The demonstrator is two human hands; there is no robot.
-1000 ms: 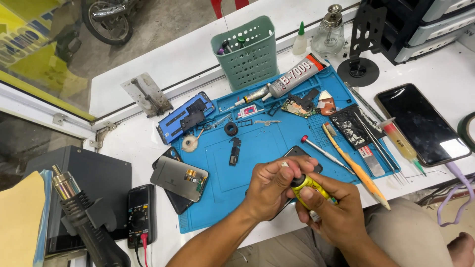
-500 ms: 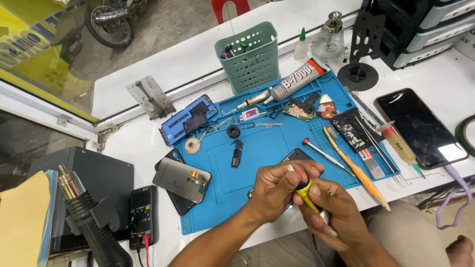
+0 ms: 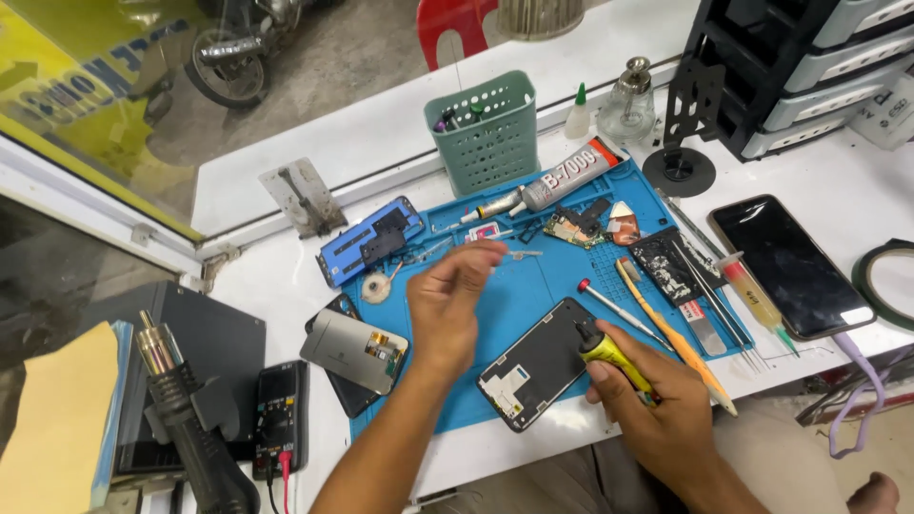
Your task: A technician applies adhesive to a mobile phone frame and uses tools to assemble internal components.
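Your right hand (image 3: 657, 400) is gripping a yellow-handled screwdriver (image 3: 614, 357), fingers wrapped tight around it, with the tip pointing at the top edge of the opened phone (image 3: 538, 364) that's lying on the blue work mat (image 3: 533, 286) near its front edge. Your left hand (image 3: 447, 305) is hovering over the mat just left of the phone, fingertips pinched together; can't tell if anything's between them. A red-tipped screwdriver (image 3: 619, 309) and an orange pry tool (image 3: 671, 333) are sitting just right of the phone.
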